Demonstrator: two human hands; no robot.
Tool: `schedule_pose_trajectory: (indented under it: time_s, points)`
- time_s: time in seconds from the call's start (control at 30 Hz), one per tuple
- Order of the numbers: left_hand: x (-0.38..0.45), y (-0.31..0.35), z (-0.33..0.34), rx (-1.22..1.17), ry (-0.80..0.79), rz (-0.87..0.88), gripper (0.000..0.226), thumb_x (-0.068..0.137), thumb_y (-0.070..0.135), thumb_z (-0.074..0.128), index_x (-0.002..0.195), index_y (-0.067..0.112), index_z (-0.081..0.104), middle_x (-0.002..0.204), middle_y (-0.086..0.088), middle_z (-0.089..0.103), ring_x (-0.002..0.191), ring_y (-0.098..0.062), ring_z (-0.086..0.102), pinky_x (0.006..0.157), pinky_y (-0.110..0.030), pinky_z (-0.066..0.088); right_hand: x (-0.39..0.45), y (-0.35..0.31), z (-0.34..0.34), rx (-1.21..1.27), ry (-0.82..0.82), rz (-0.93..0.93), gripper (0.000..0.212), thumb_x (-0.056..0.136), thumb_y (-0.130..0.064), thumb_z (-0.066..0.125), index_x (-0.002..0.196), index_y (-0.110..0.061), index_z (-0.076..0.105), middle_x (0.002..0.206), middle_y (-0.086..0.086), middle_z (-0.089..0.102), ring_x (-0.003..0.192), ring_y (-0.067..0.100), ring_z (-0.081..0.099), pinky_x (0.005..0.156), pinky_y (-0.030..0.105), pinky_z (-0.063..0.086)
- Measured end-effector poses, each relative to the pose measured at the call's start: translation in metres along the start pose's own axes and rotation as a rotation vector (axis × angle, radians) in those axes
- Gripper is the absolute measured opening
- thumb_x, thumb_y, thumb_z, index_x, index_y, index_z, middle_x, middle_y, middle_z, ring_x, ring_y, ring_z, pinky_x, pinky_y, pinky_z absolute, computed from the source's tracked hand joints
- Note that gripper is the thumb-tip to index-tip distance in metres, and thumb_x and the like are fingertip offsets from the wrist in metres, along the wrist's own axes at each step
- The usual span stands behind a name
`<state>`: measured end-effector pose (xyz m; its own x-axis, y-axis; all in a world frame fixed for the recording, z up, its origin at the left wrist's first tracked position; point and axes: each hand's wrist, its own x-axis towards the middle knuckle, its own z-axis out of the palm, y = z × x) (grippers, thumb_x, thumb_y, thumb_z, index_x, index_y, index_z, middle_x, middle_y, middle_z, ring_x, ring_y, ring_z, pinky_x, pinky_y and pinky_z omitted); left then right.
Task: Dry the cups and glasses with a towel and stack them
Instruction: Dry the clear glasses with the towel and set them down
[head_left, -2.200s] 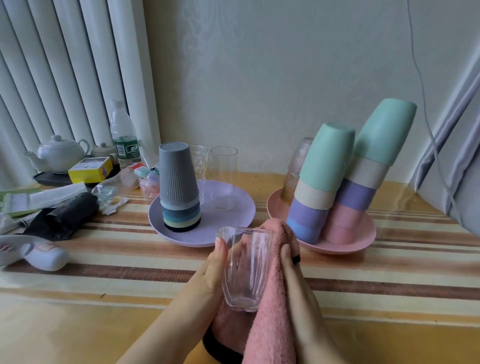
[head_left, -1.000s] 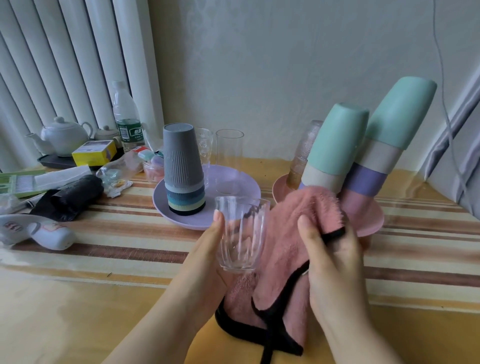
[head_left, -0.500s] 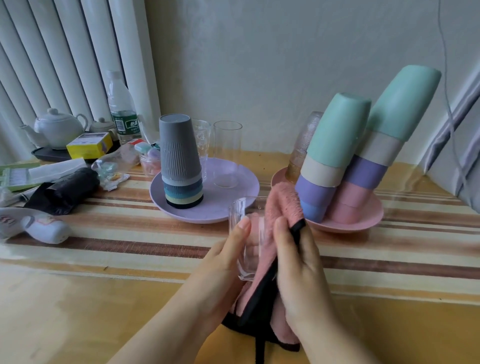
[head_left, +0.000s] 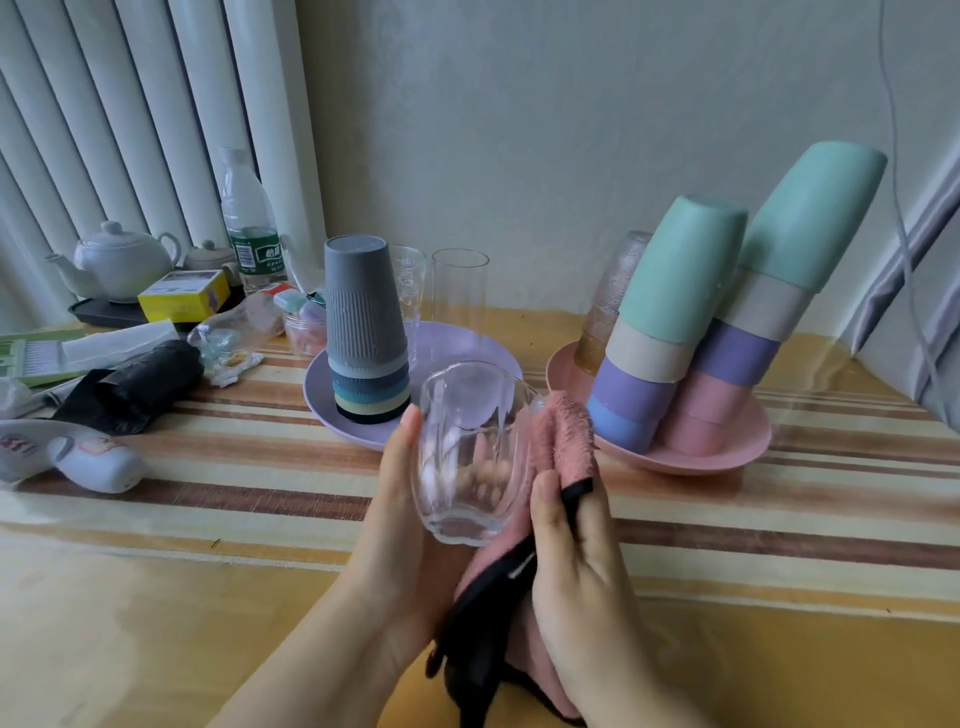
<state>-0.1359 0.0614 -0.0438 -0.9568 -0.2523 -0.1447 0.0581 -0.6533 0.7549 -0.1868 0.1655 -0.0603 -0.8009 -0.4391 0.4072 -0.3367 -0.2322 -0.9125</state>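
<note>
My left fingers show through the glass, curled round its far side, thumb up the near side; my left hand grips it, tilted, mouth up and leaning away from me, above the table. My right hand holds the pink towel with its black edging, thumb pinching the cloth, fingers wrapped in behind; the towel presses against the right side of the glass and hangs down between my wrists.

Glass position: in the air, just in front of the purple plate and left of the pink plate.

On the purple plate: a stack of upturned cups, grey one on top, standing upright at the left; behind it two clear tall glasses, upright, mouths up.

On the pink plate: two leaning stacks of upturned cups, each topped with a green one, both tilted to the right; a textured amber glass upturned behind the left stack.

Far left of table: white teapot on a dark tray, water bottle, yellow box, black bag.
</note>
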Motion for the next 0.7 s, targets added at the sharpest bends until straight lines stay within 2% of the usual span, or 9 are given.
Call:
schedule_pose_trajectory:
  time_s: [0.1,0.2,0.27,0.33,0.4,0.47,0.57,0.63,0.7]
  points:
    - [0.000,0.004,0.000,0.078,0.018,0.009,0.068,0.079,0.066,0.041,0.094,0.011,0.079,0.101,-0.017,0.073,0.088,-0.027,0.071,0.091,-0.039,0.052,-0.001,0.001,0.002,-0.075,-0.051,-0.178,0.056,0.091,-0.058,0.041,0.142,-0.036,0.034,0.148,-0.019,0.038,0.138,0.000,0.031,0.107,0.009,0.025]
    - [-0.002,0.006,0.005,0.136,0.045,0.078,0.065,0.081,0.063,0.052,0.125,0.017,0.065,0.123,-0.012,0.067,0.104,-0.022,0.068,0.097,-0.039,0.050,0.006,0.001,-0.001,-0.156,-0.048,-0.251,0.047,0.094,-0.054,0.040,0.140,-0.044,0.035,0.152,-0.002,0.035,0.141,0.010,0.029,0.113,0.020,0.024]
    - [0.007,0.006,0.004,0.148,0.177,0.170,0.070,0.078,0.056,0.067,0.140,0.030,0.046,0.134,0.000,0.060,0.113,-0.017,0.064,0.101,-0.041,0.044,0.007,0.002,-0.004,-0.120,-0.034,-0.217,0.051,0.092,-0.055,0.041,0.138,-0.034,0.042,0.148,-0.002,0.042,0.139,0.010,0.034,0.111,0.019,0.027]
    - [0.016,0.008,0.009,0.270,0.256,0.238,0.063,0.088,0.049,0.059,0.142,0.023,0.041,0.141,-0.009,0.053,0.124,-0.026,0.055,0.105,-0.047,0.038,0.007,0.003,-0.006,-0.083,-0.039,-0.174,0.053,0.090,-0.053,0.045,0.135,-0.025,0.046,0.140,-0.011,0.050,0.134,0.004,0.040,0.106,0.013,0.030]
    - [0.017,0.007,0.008,0.381,0.373,0.291,0.051,0.086,0.049,0.054,0.126,0.017,0.050,0.132,-0.017,0.054,0.116,-0.032,0.053,0.106,-0.050,0.038,0.007,0.002,-0.007,-0.018,-0.041,-0.114,0.045,0.085,-0.047,0.048,0.127,-0.031,0.049,0.128,-0.029,0.055,0.125,-0.009,0.044,0.098,0.004,0.032]
    - [0.009,0.006,0.011,0.517,0.472,0.308,0.051,0.069,0.065,0.050,0.103,0.028,0.052,0.117,-0.005,0.058,0.113,-0.022,0.054,0.106,-0.047,0.039,0.004,0.001,-0.006,0.046,-0.049,-0.051,0.040,0.079,-0.048,0.047,0.118,-0.037,0.052,0.117,-0.041,0.055,0.117,-0.018,0.046,0.090,-0.002,0.033]
    - [-0.005,0.003,0.002,0.575,0.434,0.275,0.049,0.075,0.067,0.049,0.099,0.026,0.059,0.109,-0.002,0.065,0.107,-0.020,0.060,0.101,-0.046,0.044,0.001,0.002,-0.005,0.082,-0.083,-0.028,0.045,0.078,-0.048,0.049,0.120,-0.034,0.054,0.122,-0.034,0.057,0.121,-0.012,0.047,0.094,0.003,0.034]
    - [-0.002,0.004,-0.004,0.409,0.355,0.203,0.047,0.086,0.059,0.050,0.107,0.020,0.065,0.109,-0.008,0.069,0.101,-0.025,0.066,0.096,-0.048,0.048,0.001,0.000,-0.003,0.028,-0.116,-0.089,0.052,0.083,-0.045,0.050,0.130,-0.024,0.051,0.134,-0.015,0.056,0.130,0.001,0.044,0.105,0.015,0.034]
    - [0.001,0.007,-0.001,0.267,0.300,0.116,0.046,0.095,0.045,0.045,0.113,0.008,0.065,0.104,-0.017,0.071,0.089,-0.025,0.068,0.082,-0.039,0.054,0.000,-0.001,-0.002,-0.067,-0.154,-0.194,0.052,0.088,-0.051,0.050,0.134,-0.026,0.049,0.140,-0.005,0.051,0.136,0.011,0.040,0.112,0.025,0.030]
